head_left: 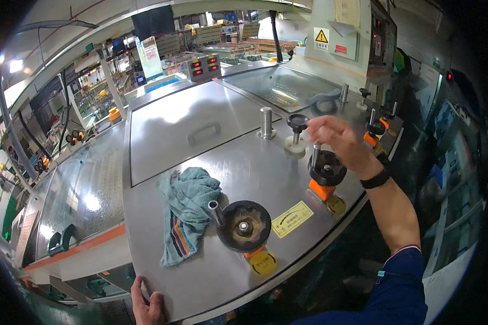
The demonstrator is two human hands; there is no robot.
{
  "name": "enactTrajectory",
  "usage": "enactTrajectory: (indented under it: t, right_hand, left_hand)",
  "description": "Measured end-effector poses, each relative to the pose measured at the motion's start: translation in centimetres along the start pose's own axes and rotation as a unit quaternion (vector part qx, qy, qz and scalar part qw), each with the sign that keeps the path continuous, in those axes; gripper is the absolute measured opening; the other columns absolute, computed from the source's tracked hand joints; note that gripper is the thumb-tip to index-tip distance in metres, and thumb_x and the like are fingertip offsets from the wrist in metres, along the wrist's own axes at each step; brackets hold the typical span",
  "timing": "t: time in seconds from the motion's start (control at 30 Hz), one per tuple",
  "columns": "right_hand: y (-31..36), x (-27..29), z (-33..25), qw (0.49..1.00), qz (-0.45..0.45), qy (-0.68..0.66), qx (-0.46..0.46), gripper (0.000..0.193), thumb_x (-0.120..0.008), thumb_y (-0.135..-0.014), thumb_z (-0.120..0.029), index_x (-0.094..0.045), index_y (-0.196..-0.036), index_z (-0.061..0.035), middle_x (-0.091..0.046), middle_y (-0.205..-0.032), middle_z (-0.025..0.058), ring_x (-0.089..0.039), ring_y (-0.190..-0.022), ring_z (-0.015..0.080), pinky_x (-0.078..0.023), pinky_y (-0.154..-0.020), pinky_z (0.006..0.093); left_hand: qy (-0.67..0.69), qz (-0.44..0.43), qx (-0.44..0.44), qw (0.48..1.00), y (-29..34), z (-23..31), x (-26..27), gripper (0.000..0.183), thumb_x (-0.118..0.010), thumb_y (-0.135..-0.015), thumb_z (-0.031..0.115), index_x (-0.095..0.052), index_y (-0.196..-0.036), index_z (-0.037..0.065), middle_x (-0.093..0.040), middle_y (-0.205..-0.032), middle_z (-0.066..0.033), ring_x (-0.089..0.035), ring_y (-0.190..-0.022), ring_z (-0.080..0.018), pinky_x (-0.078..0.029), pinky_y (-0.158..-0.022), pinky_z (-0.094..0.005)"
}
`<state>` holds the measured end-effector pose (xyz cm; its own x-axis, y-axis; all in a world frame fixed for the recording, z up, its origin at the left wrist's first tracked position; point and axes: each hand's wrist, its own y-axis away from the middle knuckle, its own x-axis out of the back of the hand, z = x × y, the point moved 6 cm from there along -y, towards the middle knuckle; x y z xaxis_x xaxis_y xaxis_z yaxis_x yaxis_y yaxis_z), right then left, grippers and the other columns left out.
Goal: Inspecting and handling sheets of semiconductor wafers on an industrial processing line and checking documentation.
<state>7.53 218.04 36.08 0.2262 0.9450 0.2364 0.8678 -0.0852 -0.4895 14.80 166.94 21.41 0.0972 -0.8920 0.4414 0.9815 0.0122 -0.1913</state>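
My left hand [148, 306] rests at the near left corner of a stainless steel machine top [244, 173], thumb and finger apart, holding nothing I can see. My right hand [336, 142], slightly blurred, has loosely bent fingers beside a small black knob [297, 121] on a pale round base. Whether the fingertips touch the knob I cannot tell. Below that hand is a black handwheel [327, 169] with an upright metal handle and an orange mount. A larger black handwheel [244, 226] sits nearer me. Next to it lies a crumpled blue-green towel [187, 211] with a striped end.
A handled metal lid [200, 127] and a glass panel [284, 86] are set into the top. A metal post [266, 123] rises near the knob. More handwheels [375, 127] stand farther right. Left is another glass-covered machine section [87, 189]; behind are red-lit displays [203, 67].
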Motion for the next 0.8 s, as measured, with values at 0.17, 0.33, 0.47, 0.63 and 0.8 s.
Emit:
enactTrajectory:
  t: [0.17, 0.33, 0.47, 0.63, 0.8]
  right_hand:
    - [1.3, 9.2, 1.8, 0.989, 0.137, -0.046, -0.04, 0.029, -0.059, -0.096, -0.031, -0.065, -0.105, -0.0044, -0.066, -0.093, 0.0034, -0.061, -0.08, 0.0135, -0.049, -0.072, 0.0279]
    - [4.1, 16.5, 4.6, 0.945, 0.275, -0.127, -0.119, 0.023, -0.06, -0.095, -0.032, -0.065, -0.095, -0.0094, -0.064, -0.086, 0.0019, -0.06, -0.075, 0.013, -0.048, -0.064, 0.0274]
    - [6.3, 21.7, 7.8, 0.902, 0.386, -0.134, -0.135, 0.022, -0.062, -0.094, -0.032, -0.064, -0.095, -0.0107, -0.063, -0.08, -0.0003, -0.059, -0.068, 0.0118, -0.047, -0.057, 0.0255]
    - [8.0, 28.1, 11.8, 0.883, 0.42, -0.147, -0.147, 0.019, -0.062, -0.094, -0.031, -0.064, -0.095, -0.0125, -0.061, -0.079, -0.0029, -0.058, -0.067, 0.0103, -0.045, -0.057, 0.0262]
    - [8.9, 32.7, 14.6, 0.862, 0.455, -0.148, -0.167, 0.019, -0.063, -0.093, -0.033, -0.064, -0.093, -0.0137, -0.062, -0.079, -0.0047, -0.058, -0.067, 0.0087, -0.045, -0.058, 0.0254]
  left_hand:
    - [-0.001, 0.019, -0.041, 0.999, 0.2, -0.9, 0.0, 0.056, -0.057, -0.094, 0.014, -0.036, -0.144, -0.001, -0.056, -0.122, -0.0126, -0.051, -0.074, -0.0153, -0.045, -0.065, -0.0256]
    - [0.041, -0.008, 0.067, 0.997, 0.1, -1.1, -0.5, 0.055, -0.055, -0.094, 0.012, -0.036, -0.145, 0.002, -0.055, -0.129, -0.0133, -0.046, -0.068, -0.0101, -0.04, -0.056, -0.0221]
    - [0.105, 0.02, 0.102, 0.989, 0.5, -0.4, -1.3, 0.054, -0.053, -0.094, 0.011, -0.036, -0.146, 0.005, -0.051, -0.137, -0.0141, -0.041, -0.06, -0.0072, -0.034, -0.049, -0.0197]
    - [0.096, 0.019, 0.124, 0.987, 0.7, 1.7, -2.0, 0.057, -0.053, -0.094, 0.014, -0.034, -0.146, 0.002, -0.045, -0.143, -0.0182, -0.055, -0.094, -0.0182, -0.045, -0.075, -0.027]
    - [0.009, 0.012, 0.115, 0.993, 0.4, 3.6, -2.5, 0.059, -0.053, -0.093, 0.015, -0.033, -0.144, -0.006, -0.043, -0.144, -0.0229, -0.042, -0.132, -0.0299, -0.031, -0.109, -0.0346]
